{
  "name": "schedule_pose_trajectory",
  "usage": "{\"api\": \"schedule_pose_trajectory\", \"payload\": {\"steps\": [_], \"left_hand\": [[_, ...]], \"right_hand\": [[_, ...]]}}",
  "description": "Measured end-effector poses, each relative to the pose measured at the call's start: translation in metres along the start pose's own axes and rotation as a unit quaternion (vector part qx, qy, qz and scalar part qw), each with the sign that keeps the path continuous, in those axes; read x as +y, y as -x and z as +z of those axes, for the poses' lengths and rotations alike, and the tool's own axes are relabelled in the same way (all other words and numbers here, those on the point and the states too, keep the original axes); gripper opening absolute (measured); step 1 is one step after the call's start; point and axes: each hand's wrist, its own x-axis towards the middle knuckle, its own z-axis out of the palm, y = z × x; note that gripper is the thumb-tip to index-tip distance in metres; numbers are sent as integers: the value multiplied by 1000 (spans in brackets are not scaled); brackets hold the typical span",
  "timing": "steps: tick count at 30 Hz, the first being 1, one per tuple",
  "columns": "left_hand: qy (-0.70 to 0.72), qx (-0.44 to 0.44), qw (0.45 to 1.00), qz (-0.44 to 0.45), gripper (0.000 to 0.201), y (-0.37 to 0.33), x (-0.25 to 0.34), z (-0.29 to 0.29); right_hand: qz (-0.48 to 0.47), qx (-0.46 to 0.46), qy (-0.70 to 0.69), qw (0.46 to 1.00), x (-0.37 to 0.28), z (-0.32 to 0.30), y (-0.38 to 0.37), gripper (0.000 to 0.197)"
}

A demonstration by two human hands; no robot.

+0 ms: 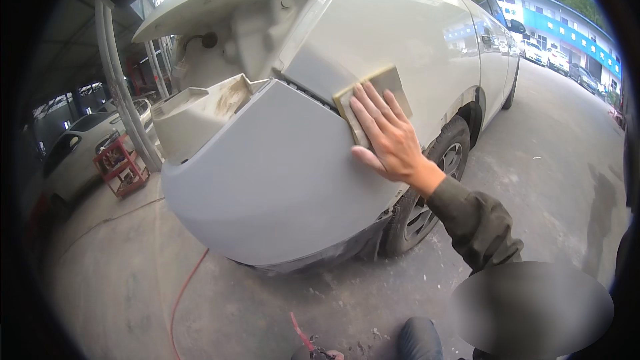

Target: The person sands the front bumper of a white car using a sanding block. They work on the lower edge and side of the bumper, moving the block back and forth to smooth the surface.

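My right hand (387, 135) lies with fingers nearly straight on a flat, square, yellowish-tan sheet (395, 80), its thumb at the lower edge. The frame does not show whether the sheet is abrasive paper or cloth. It is pressed against the car's pale rear side panel (393, 20), just above the seam with the matte grey bumper (280, 173). At the bottom edge, a sliver of my left hand (335, 355) shows beside a dark piece and a red hose-like length (301, 332); the rest is cut off.
The open tail-light recess (260, 30) exposes bare body metal. Below the side panel stands the rear wheel (450, 153). A red air hose (179, 300) runs over the floor. Farther left are a red tool cart (121, 165), a steel post (115, 73) and another car (83, 140).
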Motion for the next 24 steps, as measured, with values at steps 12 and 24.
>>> {"api": "schedule_pose_trajectory", "payload": {"steps": [12, 24], "left_hand": [[-8, 3, 997, -72, 10, 2, 29, 18], [33, 57, 995, -70, 9, 1, 39, 25]], "right_hand": [[-46, -20, 44, 998, 27, 8, 13, 68], [-117, 53, -31, 991, 9, -2, -90, 59]]}}
